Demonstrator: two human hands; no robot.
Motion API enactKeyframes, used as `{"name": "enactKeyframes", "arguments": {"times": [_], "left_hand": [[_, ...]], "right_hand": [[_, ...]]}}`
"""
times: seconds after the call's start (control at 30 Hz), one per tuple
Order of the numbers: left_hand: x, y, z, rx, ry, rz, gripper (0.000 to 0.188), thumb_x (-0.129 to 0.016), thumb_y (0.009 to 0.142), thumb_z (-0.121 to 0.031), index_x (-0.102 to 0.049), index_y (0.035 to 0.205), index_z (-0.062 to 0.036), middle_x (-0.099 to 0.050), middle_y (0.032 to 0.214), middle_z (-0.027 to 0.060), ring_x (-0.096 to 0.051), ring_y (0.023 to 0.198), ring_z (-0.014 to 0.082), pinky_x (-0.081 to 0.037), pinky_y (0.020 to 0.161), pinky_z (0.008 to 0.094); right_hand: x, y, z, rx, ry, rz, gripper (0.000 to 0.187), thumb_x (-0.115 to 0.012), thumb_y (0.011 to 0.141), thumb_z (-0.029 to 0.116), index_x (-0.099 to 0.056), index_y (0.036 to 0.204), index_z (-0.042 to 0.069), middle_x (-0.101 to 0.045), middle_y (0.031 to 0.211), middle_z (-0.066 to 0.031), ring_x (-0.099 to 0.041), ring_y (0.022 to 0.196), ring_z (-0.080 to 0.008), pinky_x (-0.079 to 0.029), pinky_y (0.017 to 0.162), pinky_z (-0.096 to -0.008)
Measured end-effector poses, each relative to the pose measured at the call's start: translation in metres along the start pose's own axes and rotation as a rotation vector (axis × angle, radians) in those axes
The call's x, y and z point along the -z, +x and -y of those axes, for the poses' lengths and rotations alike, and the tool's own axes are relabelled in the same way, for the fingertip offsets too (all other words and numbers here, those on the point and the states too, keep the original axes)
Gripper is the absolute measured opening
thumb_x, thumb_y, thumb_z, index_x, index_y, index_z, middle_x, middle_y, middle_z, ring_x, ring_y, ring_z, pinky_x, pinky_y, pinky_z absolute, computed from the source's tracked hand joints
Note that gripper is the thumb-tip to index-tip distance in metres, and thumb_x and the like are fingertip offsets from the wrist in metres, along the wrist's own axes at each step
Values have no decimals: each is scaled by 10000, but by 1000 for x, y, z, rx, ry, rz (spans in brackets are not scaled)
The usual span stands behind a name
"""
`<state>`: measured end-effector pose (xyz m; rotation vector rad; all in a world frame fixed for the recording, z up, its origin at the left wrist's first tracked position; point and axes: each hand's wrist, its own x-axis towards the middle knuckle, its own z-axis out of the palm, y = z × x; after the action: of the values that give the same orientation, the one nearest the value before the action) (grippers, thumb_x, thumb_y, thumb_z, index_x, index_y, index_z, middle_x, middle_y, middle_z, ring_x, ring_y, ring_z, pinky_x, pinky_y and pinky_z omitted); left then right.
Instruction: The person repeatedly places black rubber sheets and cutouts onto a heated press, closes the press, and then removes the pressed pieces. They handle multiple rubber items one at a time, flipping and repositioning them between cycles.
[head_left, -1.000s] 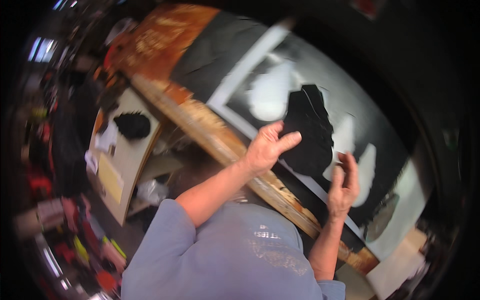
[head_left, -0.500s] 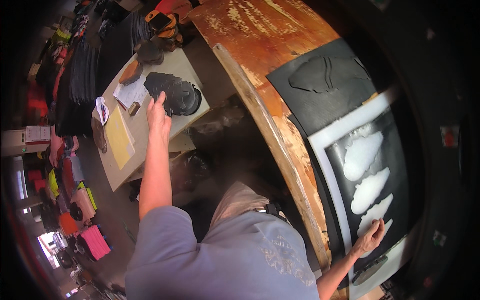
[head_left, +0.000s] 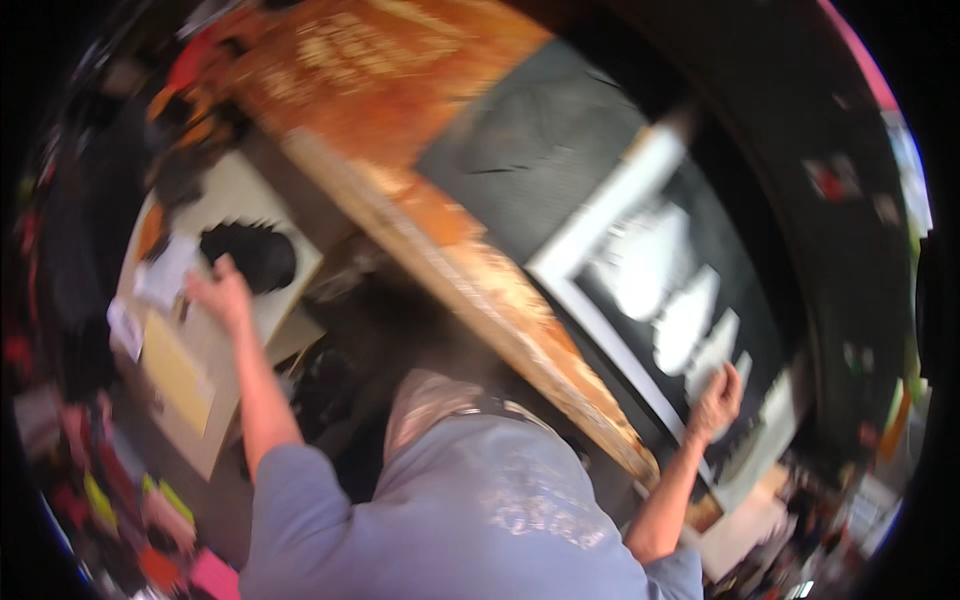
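Observation:
My left hand (head_left: 222,292) reaches out over the pale side table, its fingers apart and nothing seen in them. Just beyond the fingertips lies a dark pile of cut black pieces (head_left: 262,258) with a jagged edge. On the other side, my right hand (head_left: 716,405) is over the lowest of several white shapes (head_left: 682,322) on a black panel within a white frame (head_left: 600,318). Its fingers are bent and close together; blur hides whether they grip anything. A black sheet (head_left: 510,150) lies on the orange-brown worktable past the frame's far end.
The side table (head_left: 285,205) also bears white paper (head_left: 166,272) and a yellow sheet (head_left: 178,368). The worn worktable (head_left: 370,95) has a long wooden edge (head_left: 400,250) between both hands. Dark material (head_left: 330,385) lies below. Colourful piles blur at lower left.
The whole view has turned and blurred, shifting the tables leftward in the picture. My left hand's fingers now look spread beside the black pile. My right hand remains over the lower white shapes.

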<state>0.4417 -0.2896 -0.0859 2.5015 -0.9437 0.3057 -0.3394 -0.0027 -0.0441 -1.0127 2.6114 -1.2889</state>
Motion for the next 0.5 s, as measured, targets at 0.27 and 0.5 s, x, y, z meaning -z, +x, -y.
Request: {"name": "enactKeyframes", "arguments": {"times": [0.27,0.5], "left_hand": [[136,-280,-252,-1094,-1027,1050,549,-758,854,-13,-659,1394,-8,-672,1400,142,-606,1366,291,-460,1176,422],[199,-509,-336,-2071,-857,1244,596,-819,922,-263,-617,1425,-16,-451,1628,194,-307,1579,465,-302,1289,601]], "right_hand": [[7,1,28,-109,390,44,150,-721,1036,77,-755,1158,-4,-736,1011,-11,-679,932,-96,-544,866,-254],[148,24,-35,-132,-599,-238,775,-842,884,430,-586,1464,-16,-555,1503,-256,-480,1409,-452,-397,1190,-535]]}}
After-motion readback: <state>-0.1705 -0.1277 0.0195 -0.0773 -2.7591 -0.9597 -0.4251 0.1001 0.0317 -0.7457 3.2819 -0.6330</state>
